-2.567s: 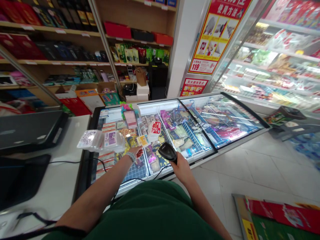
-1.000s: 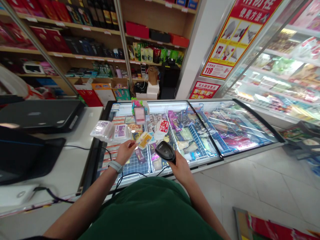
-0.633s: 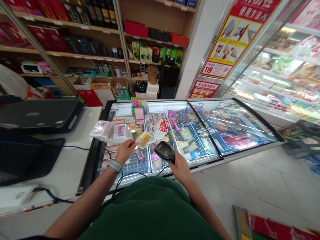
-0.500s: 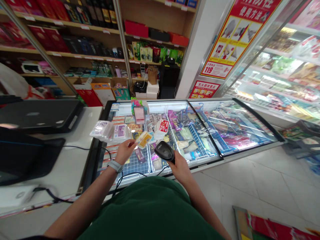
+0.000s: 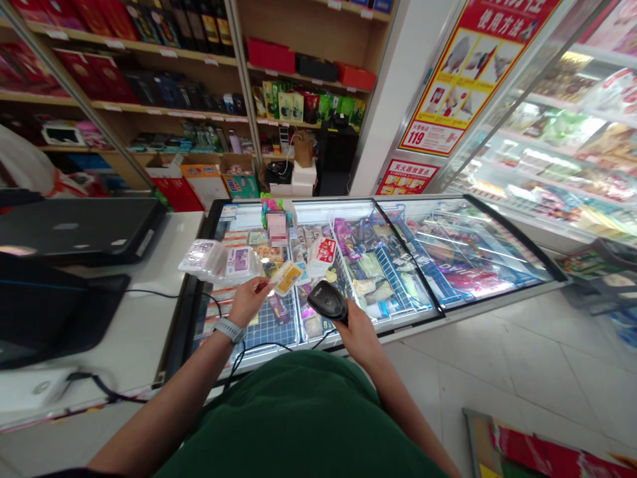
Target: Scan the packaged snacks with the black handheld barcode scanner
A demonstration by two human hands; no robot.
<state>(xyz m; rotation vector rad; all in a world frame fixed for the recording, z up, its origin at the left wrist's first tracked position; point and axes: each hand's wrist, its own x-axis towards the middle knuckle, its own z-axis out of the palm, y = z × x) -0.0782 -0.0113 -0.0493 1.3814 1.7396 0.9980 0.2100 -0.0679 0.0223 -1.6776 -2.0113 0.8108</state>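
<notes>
My left hand (image 5: 250,300), with a pale watch on its wrist, pinches the near-left corner of a flat pack with a yellow label (image 5: 287,278) above the glass freezer lid. Closed around its handle, my right hand (image 5: 357,330) holds a black barcode scanner (image 5: 327,300), whose head is close to the yellow-labelled pack. Just behind that pack sits a clear pack with a red label (image 5: 324,252). Left of it are packs with a purple label (image 5: 241,261) and another stack of clear packs (image 5: 202,257). What the packs contain is too small to make out.
The chest freezer (image 5: 348,199) holds wire baskets of bagged goods under glass. At left stands a counter (image 5: 174,259) with black equipment (image 5: 79,229). A black cable (image 5: 236,362) runs across the freezer's near edge. Shelves (image 5: 179,113) line the back, and a display fridge (image 5: 562,146) stands right.
</notes>
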